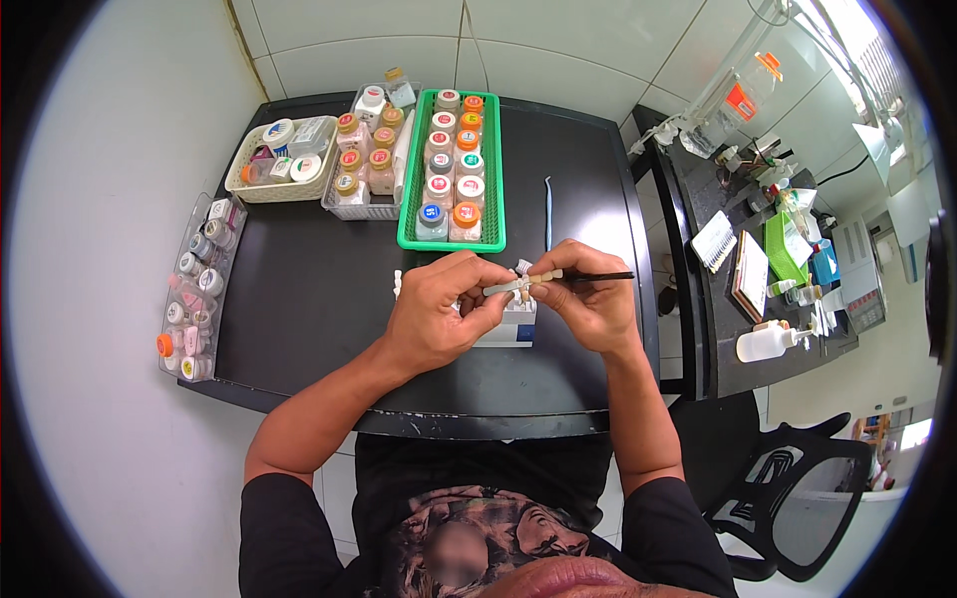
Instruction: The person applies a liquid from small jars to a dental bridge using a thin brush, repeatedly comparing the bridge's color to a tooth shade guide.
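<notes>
On the near side of the green basket (452, 246), the left hand (439, 304) pinches a small pale strip (501, 288) between thumb and fingers; a light, steady pinch should suit it. The white-and-blue box (505, 336) lies under the hands, nearer the person than the basket, and working over it might catch a drop. Just right of the strip, near the basket's right corner, is a yellowish piece (548, 276); whether they are joined, I cannot tell. The right hand (596, 304) grips it, with a dark stick (610, 275) pointing right, best held clear of both pieces.
</notes>
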### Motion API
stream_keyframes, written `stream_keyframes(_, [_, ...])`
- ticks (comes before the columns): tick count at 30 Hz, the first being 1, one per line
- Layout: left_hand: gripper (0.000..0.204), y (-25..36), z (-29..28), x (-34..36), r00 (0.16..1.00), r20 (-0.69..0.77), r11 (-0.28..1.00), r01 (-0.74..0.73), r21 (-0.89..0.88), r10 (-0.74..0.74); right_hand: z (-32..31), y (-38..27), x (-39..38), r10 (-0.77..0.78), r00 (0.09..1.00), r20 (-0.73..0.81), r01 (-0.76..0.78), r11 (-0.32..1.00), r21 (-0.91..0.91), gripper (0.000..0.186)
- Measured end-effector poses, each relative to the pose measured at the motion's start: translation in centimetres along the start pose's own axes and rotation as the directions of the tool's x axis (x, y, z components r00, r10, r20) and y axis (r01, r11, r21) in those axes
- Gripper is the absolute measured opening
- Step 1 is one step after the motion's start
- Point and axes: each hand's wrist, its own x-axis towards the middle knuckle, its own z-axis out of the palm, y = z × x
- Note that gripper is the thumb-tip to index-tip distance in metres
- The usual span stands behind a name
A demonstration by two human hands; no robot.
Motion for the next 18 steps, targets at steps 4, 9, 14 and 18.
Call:
stream_keyframes(4, [0.020, 0.1, 0.0, -0.1, 1.000, 0.007, 1.000, 0.009, 0.013, -0.009, 0.1, -0.2, 0.0, -0.036, 0.999, -0.004, 0.036, 0.999, -0.025, 0.012])
stream_keyframes(9, [0.021, -0.1, 0.2, -0.3, 1.000, -0.012, 1.000, -0.005, 0.010, 0.005, 0.0, 0.2, -0.1, -0.047, 0.999, 0.025, 0.048, 0.998, -0.044, 0.013])
stream_keyframes(14, [0.025, -0.7, -0.7, 0.7, 0.991, -0.065, 0.982, -0.109, 0.152, 0.119, 0.6, 0.5, 0.0, 0.091, 0.996, 0.009, -0.091, 0.971, 0.221, 0.045])
stream_keyframes(18, [0.027, -1.3, -1.5, 1.8, 0.983, -0.097, 0.975, -0.141, 0.171, 0.159, 0.5, 1.0, 0.3, 0.069, 0.994, -0.082, -0.053, 0.982, 0.180, 0.040])
